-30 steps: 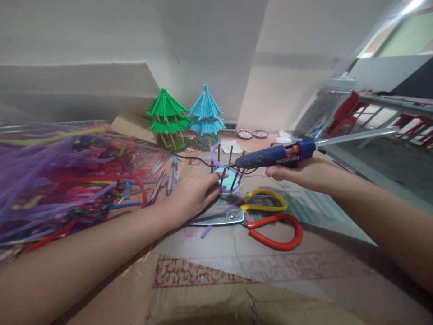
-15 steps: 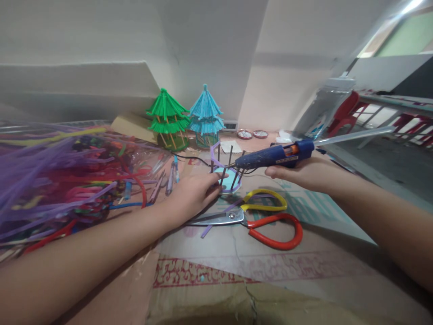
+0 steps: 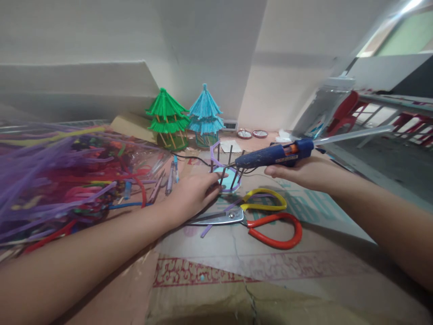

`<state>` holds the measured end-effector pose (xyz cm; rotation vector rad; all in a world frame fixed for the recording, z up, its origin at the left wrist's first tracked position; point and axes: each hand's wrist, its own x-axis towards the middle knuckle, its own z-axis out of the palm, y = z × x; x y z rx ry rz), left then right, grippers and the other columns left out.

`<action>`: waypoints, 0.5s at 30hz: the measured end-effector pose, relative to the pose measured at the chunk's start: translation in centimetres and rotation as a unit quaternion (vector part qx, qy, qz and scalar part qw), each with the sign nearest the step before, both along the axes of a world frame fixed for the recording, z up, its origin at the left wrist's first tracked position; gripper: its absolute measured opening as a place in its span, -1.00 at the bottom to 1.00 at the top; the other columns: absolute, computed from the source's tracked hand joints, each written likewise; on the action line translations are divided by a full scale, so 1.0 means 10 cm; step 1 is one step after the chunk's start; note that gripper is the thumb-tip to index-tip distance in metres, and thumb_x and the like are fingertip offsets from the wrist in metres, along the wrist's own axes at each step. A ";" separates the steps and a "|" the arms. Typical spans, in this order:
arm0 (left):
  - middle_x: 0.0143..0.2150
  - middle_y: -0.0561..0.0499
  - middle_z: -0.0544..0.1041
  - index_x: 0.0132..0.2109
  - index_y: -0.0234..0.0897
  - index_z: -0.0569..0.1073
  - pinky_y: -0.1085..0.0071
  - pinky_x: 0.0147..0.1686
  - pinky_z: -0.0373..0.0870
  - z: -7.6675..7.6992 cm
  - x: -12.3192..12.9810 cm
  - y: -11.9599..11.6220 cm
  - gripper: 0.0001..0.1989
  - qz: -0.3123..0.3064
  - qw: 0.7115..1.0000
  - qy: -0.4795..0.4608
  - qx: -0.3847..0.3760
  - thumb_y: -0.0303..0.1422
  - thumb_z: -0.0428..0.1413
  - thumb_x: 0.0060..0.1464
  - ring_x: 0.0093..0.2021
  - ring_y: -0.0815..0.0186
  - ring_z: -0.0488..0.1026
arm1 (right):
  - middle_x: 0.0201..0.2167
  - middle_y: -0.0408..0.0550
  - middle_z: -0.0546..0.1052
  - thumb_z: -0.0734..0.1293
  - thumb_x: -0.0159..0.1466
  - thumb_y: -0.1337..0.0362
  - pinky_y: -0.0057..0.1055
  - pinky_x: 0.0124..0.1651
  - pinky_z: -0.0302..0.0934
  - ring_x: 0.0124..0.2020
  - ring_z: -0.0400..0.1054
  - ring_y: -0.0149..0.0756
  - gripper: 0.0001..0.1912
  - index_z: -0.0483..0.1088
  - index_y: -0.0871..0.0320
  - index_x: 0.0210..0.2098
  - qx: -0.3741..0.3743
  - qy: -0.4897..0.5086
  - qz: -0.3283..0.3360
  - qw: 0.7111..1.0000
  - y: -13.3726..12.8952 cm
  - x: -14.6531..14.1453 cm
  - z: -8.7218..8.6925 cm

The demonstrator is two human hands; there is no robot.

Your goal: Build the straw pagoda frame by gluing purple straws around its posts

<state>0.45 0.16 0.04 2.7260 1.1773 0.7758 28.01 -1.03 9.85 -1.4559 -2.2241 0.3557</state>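
A small round base (image 3: 230, 179) with a light blue floor, a purple rim and several dark upright sticks stands on the cardboard. My left hand (image 3: 199, 192) grips it at its left front, fingers around a stick. A purple strip is bent at the sticks' upper left. My right hand (image 3: 301, 174) holds a blue glue gun (image 3: 264, 157) from below, a clear glue stick (image 3: 355, 134) out of its back. The gun's nozzle points left, at the sticks. Scissors (image 3: 233, 217) with one yellow and one red handle lie just in front, over a purple strip.
Green (image 3: 168, 118) and light blue (image 3: 205, 115) tiered-roof models stand by the wall. A heap of colourful pipe cleaners (image 3: 67, 180) lies left, beside pens (image 3: 170, 178). Behind are two small round dishes (image 3: 260, 134) and a clear container (image 3: 321, 110). The gun's cord runs behind the base.
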 end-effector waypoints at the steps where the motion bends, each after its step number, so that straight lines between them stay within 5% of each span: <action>1: -0.11 -0.09 0.66 0.05 -0.27 0.49 0.35 -0.28 0.39 0.00 0.00 0.00 -0.77 -0.001 1.000 0.000 0.002 -0.34 0.08 0.30 -0.24 0.20 0.58 | -0.46 -0.09 0.58 0.39 0.09 -0.31 -0.20 -0.26 0.37 -0.32 0.50 -0.02 -0.49 0.61 -0.12 -0.19 0.002 -0.002 -0.003 1.000 0.00 0.00 0.00; 15: -0.18 -0.09 0.65 -0.01 -0.27 0.48 0.36 -0.32 0.38 0.03 0.00 0.00 -0.81 0.012 1.000 0.026 0.005 -0.32 0.06 0.30 -0.26 0.20 0.57 | -0.31 -0.10 0.68 0.39 0.10 -0.26 -0.17 -0.24 0.42 -0.29 0.54 0.00 -0.50 0.64 -0.08 -0.18 -0.022 -0.014 -0.007 1.000 0.00 -0.01 0.02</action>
